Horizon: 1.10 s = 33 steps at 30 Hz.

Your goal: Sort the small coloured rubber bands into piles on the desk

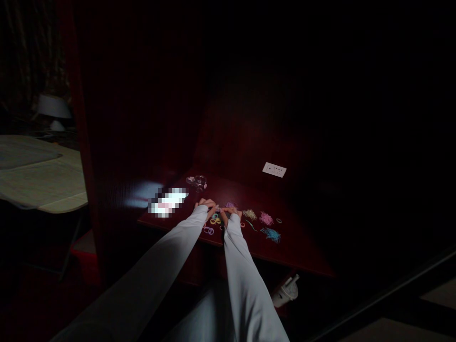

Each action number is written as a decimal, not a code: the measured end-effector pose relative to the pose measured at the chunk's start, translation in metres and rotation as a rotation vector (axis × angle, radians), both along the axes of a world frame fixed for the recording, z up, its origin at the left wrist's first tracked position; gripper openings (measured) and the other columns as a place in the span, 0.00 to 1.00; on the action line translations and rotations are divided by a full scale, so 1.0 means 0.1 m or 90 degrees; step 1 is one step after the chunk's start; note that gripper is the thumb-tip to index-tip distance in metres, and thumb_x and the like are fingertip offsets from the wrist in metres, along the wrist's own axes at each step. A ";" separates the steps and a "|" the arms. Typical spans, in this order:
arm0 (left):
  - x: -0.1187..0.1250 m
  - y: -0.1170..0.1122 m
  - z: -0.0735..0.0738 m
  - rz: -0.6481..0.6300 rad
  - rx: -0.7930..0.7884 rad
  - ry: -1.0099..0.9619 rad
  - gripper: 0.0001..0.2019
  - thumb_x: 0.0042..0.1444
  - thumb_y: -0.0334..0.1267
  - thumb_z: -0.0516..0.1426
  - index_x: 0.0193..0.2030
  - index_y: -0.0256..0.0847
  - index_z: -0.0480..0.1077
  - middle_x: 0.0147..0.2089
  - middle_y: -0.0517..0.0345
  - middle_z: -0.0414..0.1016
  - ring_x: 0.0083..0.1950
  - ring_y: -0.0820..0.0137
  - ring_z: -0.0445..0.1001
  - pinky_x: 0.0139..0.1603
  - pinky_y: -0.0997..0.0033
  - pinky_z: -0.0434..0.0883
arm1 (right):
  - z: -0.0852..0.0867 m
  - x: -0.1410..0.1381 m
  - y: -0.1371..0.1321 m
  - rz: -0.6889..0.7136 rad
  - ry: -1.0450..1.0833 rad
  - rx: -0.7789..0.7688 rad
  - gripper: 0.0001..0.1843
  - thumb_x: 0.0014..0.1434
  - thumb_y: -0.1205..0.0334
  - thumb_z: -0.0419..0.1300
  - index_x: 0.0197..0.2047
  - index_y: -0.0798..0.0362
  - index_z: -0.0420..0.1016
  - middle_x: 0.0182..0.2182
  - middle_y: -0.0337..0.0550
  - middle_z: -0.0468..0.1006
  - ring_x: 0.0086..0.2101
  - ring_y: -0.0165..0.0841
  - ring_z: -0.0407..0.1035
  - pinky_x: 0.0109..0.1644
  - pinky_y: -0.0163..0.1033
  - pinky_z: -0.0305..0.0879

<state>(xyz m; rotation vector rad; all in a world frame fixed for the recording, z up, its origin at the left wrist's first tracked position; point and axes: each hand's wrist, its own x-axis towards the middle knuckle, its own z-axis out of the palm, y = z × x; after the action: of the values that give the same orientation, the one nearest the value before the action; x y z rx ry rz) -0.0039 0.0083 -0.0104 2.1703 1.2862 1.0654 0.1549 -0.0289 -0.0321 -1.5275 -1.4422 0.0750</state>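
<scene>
Both my hands come together over the dark red desk (299, 256), fingertips almost touching. My left hand (207, 204) is closed in a pinch at a small pale thing (218, 208), too tiny to name. From the other side, my right hand (230, 215) pinches at the same spot. Beneath and around them lie small rings: yellow rings (215, 221), purple rings (208, 231) and an orange ring (242, 224). A purple heap (231, 205) of thin strands or bands sits just behind my right hand. To its right are a cream heap (249, 214), a pink heap (266, 218) and a blue heap (272, 235).
A glowing, blurred-out screen (167, 203) lies left of my hands. Clear round containers (200, 182) stand behind. A green strand (251, 225) and a pale ring (279, 220) lie rightward. A socket plate (274, 169) is on the back panel; a white cup (286, 291) is below the desk.
</scene>
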 end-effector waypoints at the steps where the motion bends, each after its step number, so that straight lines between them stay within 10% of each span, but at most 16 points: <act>1: 0.00 -0.01 0.01 0.005 0.001 -0.004 0.15 0.69 0.42 0.53 0.34 0.45 0.77 0.49 0.59 0.81 0.54 0.62 0.67 0.57 0.59 0.59 | 0.01 -0.01 -0.01 -0.002 0.001 -0.002 0.17 0.64 0.44 0.63 0.37 0.47 0.87 0.40 0.48 0.80 0.48 0.45 0.67 0.57 0.50 0.64; 19: 0.00 -0.07 0.06 0.014 -0.004 -0.008 0.16 0.68 0.41 0.54 0.30 0.45 0.76 0.49 0.60 0.82 0.53 0.62 0.67 0.59 0.57 0.59 | 0.10 -0.03 -0.09 0.013 -0.021 0.005 0.19 0.65 0.42 0.60 0.36 0.46 0.86 0.38 0.45 0.82 0.48 0.44 0.67 0.56 0.49 0.60; 27: 0.03 -0.02 0.08 0.088 -0.027 -0.060 0.18 0.69 0.39 0.51 0.30 0.44 0.76 0.47 0.56 0.83 0.53 0.60 0.70 0.58 0.53 0.60 | 0.27 0.31 0.01 -0.334 0.031 0.131 0.18 0.67 0.46 0.58 0.39 0.46 0.86 0.42 0.46 0.80 0.46 0.45 0.64 0.54 0.54 0.58; 33: 0.02 0.01 0.06 0.101 -0.035 -0.066 0.13 0.67 0.39 0.54 0.32 0.45 0.77 0.48 0.56 0.82 0.54 0.58 0.70 0.58 0.52 0.61 | 0.27 0.36 0.14 -0.260 -0.061 0.043 0.12 0.63 0.51 0.62 0.38 0.45 0.87 0.46 0.51 0.80 0.50 0.50 0.63 0.57 0.59 0.53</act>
<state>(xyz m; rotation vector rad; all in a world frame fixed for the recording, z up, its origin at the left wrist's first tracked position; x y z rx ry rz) -0.0016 0.0093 -0.0046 1.9721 1.4417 1.1742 0.1907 -0.0145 -0.0054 -1.7577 -1.1651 -0.2932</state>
